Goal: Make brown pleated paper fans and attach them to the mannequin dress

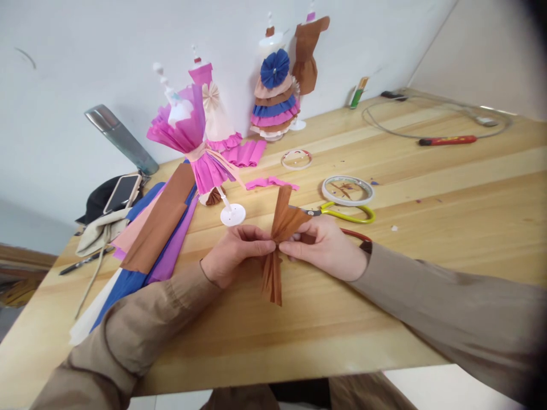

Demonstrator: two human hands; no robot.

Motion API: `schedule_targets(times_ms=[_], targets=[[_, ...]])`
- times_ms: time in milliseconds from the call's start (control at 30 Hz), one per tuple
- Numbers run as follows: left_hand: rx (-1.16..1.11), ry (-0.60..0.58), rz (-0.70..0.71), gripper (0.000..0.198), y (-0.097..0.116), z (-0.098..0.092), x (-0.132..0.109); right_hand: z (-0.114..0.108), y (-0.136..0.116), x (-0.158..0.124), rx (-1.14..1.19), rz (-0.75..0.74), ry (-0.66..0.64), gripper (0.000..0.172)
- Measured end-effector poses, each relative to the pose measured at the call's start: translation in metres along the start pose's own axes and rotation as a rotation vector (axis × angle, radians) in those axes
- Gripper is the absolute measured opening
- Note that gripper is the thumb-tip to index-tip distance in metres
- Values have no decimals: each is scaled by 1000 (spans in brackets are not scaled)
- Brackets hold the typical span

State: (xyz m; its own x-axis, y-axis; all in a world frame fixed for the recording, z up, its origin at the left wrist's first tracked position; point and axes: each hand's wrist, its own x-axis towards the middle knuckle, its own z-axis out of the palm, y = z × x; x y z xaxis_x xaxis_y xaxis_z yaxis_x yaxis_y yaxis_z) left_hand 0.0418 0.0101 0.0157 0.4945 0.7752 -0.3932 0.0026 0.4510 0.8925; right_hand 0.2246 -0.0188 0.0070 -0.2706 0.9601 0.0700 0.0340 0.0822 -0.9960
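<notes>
A gathered piece of brown crepe paper (285,213) is pinched at its middle between both hands, its ends fanning out above and below like a bow. My left hand (239,250) grips it from the left with thumb and forefinger. From the right, my right hand (327,247) pinches the same narrow waist, thumb tip close to the left one. Just behind the right hand lie scissors with yellow handles (352,214), their blades partly hidden by the paper. A red handle (354,234) shows beyond the right wrist.
Mini dress forms in crepe paper stand behind, the nearest in pink (209,173). Coloured paper strips (162,222) lie left, near a phone (123,192). Tape rolls (348,191) sit mid-table. A cable (371,122) and red pen-like tool (448,140) lie back right.
</notes>
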Motion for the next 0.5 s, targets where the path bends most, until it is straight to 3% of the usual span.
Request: schedule_targets(times_ms=[167, 367, 500], targets=[[-74, -20, 6, 31, 3, -1, 1, -6, -1, 0, 134, 5, -110, 22], [-85, -22, -7, 32, 6, -1, 0, -6, 1, 3, 66, 24, -76, 17], [-65, -83, -14, 32, 3, -3, 1, -4, 5, 5, 45, 13, -89, 16]])
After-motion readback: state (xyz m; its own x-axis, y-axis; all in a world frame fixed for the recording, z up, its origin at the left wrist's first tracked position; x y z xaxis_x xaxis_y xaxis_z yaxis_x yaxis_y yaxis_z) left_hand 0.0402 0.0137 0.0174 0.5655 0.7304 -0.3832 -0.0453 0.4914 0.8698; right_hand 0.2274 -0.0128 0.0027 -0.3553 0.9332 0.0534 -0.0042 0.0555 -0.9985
